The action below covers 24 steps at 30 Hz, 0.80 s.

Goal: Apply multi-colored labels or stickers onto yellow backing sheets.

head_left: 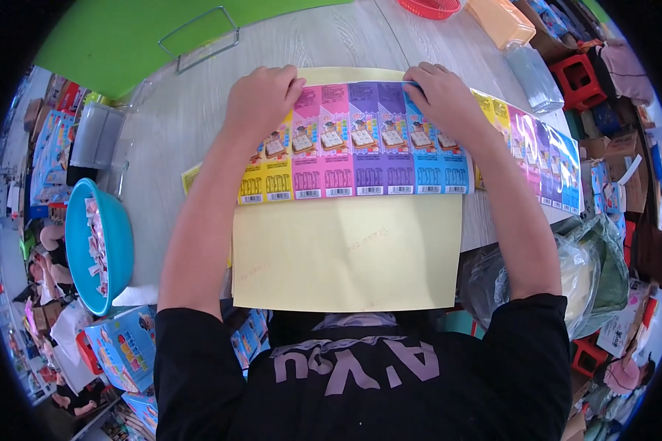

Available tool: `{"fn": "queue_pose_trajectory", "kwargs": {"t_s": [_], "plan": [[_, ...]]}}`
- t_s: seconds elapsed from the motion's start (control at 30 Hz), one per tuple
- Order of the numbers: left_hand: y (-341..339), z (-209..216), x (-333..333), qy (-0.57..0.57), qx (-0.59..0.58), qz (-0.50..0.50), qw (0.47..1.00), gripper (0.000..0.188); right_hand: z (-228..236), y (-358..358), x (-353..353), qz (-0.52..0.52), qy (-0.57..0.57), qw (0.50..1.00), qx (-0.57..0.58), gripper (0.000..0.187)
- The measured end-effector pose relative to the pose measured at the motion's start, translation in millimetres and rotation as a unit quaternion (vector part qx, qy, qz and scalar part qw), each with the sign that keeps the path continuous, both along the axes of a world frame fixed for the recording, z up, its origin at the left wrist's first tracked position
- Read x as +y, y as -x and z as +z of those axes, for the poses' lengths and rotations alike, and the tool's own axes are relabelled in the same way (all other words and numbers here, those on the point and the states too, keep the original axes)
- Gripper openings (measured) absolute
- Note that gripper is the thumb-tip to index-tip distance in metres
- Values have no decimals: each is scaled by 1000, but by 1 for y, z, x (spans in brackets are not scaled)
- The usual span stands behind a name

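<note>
Now both hands flat, left hand (261, 99) and right hand (443, 99) fingers pressing colourful card strip (360, 147), yellow sheet (346, 253) beneath

Both forearms stretched forward, bare; left hand (261, 99) palm-down, fingers curled; right hand (441, 99) palm-down, fingers bent.

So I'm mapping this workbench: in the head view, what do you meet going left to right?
Blue bowl → left hand → pale yellow sheet → right hand → clear plastic bag.
</note>
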State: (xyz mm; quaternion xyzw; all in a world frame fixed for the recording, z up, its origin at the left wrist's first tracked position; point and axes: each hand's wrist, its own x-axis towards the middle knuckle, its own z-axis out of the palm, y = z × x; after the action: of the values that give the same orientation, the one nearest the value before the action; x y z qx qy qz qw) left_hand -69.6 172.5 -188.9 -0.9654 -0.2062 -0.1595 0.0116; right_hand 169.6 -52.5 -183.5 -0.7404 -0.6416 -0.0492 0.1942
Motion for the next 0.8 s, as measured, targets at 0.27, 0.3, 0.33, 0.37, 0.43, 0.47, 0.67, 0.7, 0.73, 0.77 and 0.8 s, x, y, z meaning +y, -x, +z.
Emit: {"fn": "queue_pose_trajectory", "kwargs": {"t_s": [0.27,0.3,0.33,0.37,0.43,0.47,0.67,0.7,0.73,0.77,0.8], "plan": [[37,48,-44,-34,38,-59,997,35,-9,8,-2,-12,-33,998,-51,17],[48,51,-62,-35,40,-58,997,35,-7,11,0,-8,-38,998,-52,16],[56,51,-83,-6,40,-83,996,44,-8,11,-1,-8,-41,998,-55,16],[63,50,-100,22,41,-107,993,53,-8,11,-2,-11,-39,998,-54,16],[72,42,-122,39,62,-141,987,63,-9,10,0,-13,-45,997,-66,16],[74,35,-126,57,82,-175,980,73,-10,10,-1,-14,-45,997,-68,16],[83,14,-126,132,115,-187,967,91,-5,14,0,-12,-32,998,-60,15],[83,12,-127,126,111,-183,969,91,-6,16,-1,-17,-35,998,-50,15],[83,13,-127,131,114,-187,967,91,-5,16,-2,-23,-38,998,-41,16],[83,12,-128,136,117,-191,965,91,-3,17,-3,-19,-45,998,-48,16],[84,11,-128,138,114,-191,965,92,-2,18,-3,-24,-31,999,-37,16]]}}
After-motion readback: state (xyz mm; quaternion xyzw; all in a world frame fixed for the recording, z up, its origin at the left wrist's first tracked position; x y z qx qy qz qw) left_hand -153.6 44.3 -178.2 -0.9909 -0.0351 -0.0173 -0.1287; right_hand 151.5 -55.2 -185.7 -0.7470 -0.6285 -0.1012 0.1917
